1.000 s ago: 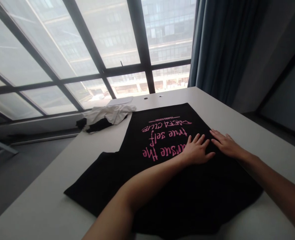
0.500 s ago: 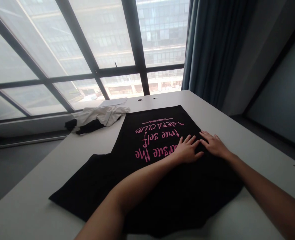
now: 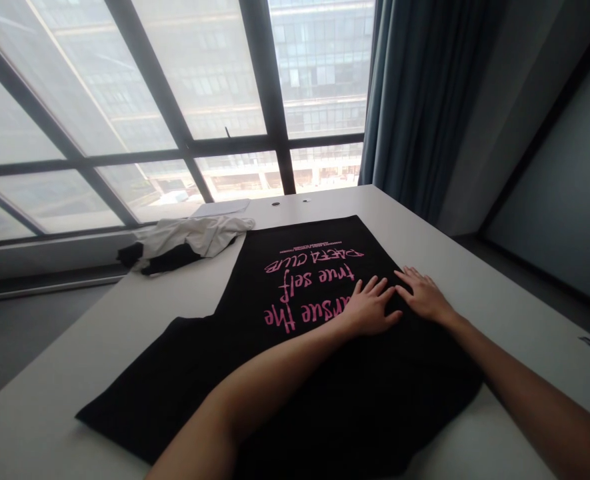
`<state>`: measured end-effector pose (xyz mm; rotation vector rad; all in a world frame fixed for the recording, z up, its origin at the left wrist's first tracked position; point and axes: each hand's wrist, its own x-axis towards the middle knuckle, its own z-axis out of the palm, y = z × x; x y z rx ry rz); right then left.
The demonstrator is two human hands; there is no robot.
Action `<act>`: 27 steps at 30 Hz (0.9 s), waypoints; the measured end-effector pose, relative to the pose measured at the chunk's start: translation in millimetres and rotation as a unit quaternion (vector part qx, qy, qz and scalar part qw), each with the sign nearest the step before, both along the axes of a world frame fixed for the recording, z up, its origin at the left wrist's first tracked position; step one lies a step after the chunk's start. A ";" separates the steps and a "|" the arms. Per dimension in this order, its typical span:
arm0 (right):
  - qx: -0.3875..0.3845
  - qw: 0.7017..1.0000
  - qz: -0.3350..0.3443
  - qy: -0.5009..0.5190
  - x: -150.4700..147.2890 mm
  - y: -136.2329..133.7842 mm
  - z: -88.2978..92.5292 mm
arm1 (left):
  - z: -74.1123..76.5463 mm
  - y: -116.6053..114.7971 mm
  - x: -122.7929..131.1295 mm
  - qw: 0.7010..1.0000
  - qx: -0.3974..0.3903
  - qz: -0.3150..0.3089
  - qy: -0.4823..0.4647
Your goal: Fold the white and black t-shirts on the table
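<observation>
A black T-shirt point(image 3: 285, 380) with pink lettering lies spread out on a white table point(image 3: 515, 293), its print upside down from where I look and its hem toward the window. My left hand point(image 3: 372, 308) rests flat on the shirt, fingers apart, covering part of the lettering. Just right of it, my right hand point(image 3: 423, 295) lies with fingers stretched out at the shirt's right side edge, by the sleeve. The two hands are close together. Neither one grips the cloth.
A crumpled white and black garment point(image 3: 189, 241) sits at the table's left edge, by a flat white sheet point(image 3: 221, 208). A small dark object point(image 3: 587, 341) lies at the right. Large windows point(image 3: 205, 73) and a blue curtain point(image 3: 415, 107) stand beyond the table.
The view has shifted slightly, so the table and shirt appear a little lower and to the left. Both hands stay at nearly the same place on the shirt.
</observation>
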<state>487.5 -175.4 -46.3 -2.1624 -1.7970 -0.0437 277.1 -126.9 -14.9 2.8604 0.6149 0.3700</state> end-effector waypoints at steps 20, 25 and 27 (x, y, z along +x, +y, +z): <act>0.023 0.999 0.017 0.021 1.8 -29.1 -8.8 | 5.0 -2.2 -8.1 0.998 -0.040 0.005 -0.040; 0.024 0.999 0.007 0.021 -2.0 -31.1 -9.1 | 5.3 -1.7 -10.3 0.998 -0.040 0.000 -0.040; 0.025 0.999 0.006 0.020 -2.0 -30.7 -10.2 | 4.7 -1.3 -10.8 0.998 -0.041 -0.002 -0.041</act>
